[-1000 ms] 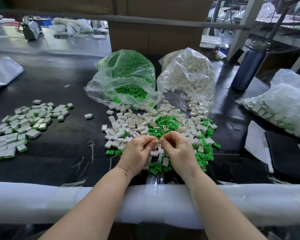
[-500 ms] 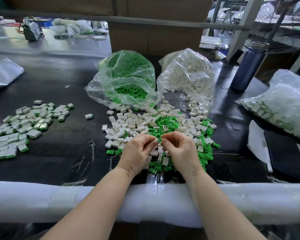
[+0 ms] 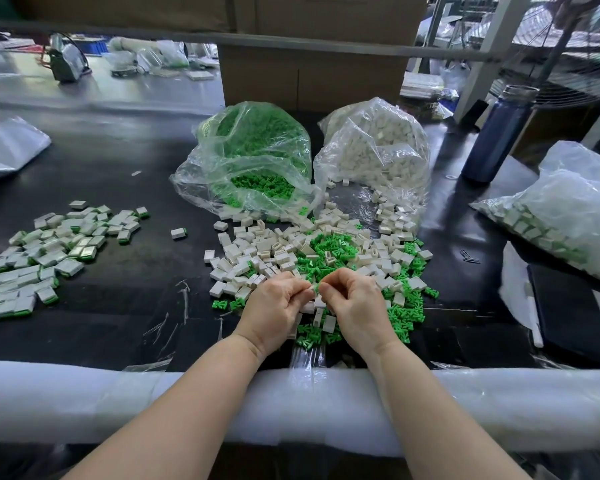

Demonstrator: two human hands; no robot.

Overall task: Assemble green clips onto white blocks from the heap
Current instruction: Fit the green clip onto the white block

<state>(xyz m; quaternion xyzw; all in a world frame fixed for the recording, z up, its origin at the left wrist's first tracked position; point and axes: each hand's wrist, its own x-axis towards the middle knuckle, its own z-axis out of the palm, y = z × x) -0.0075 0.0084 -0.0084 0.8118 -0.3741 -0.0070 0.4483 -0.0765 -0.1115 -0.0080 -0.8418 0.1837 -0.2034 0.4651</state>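
Observation:
A mixed heap (image 3: 329, 254) of loose white blocks and green clips lies on the black table in front of me. My left hand (image 3: 274, 310) and my right hand (image 3: 355, 306) meet over the heap's near edge, fingers curled. Between their fingertips they pinch a small piece (image 3: 314, 288), a white block with a bit of green showing; most of it is hidden by the fingers. Assembled blocks with green ends (image 3: 49, 258) are spread out at the left.
An open bag of green clips (image 3: 253, 161) and a bag of white blocks (image 3: 378, 150) stand behind the heap. A blue bottle (image 3: 499, 133) and another filled bag (image 3: 565, 209) are at the right. A white padded rail (image 3: 84, 400) runs along the near table edge.
Both hands have stayed over the heap's near edge, with their fingertips still together on the small piece. Nothing else moved.

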